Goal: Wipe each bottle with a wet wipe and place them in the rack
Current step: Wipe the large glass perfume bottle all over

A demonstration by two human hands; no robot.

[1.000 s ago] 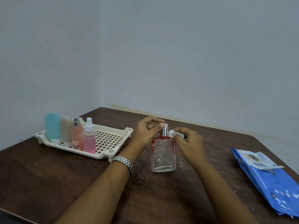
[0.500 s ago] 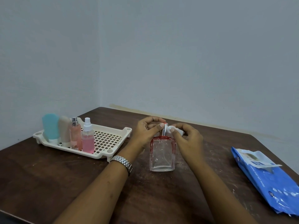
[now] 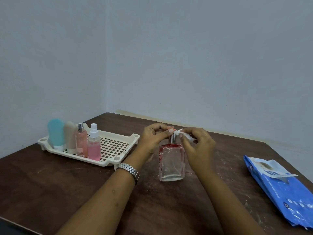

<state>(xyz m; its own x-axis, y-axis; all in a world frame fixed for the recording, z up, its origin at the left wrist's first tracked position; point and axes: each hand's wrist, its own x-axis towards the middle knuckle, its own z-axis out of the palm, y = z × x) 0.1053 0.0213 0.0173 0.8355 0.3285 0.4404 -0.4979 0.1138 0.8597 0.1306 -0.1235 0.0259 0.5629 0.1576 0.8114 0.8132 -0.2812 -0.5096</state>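
Light's soft and even, no hard src showing, cool grey cast over the wall (image 3: 186, 56). Table (image 3: 50, 192) reads dark with a faint sheen at left; near-left corner drops almost to black. Shadows weak: soft one under the rack (image 3: 108, 162), a smudge at the glass bottle (image 3: 171, 165) base. Tiny glint on the watch (image 3: 129, 169). Pic's soft overall. Wet wipe (image 3: 180, 132) at the right hand (image 3: 198, 146) is just a white blob, and print on the wipe pack (image 3: 279, 189) is unreadable. Wide-angle bend: far table edge bows.

Left hand (image 3: 152, 139), right hand (image 3: 199, 147): curled fingers (image 3: 163, 135).
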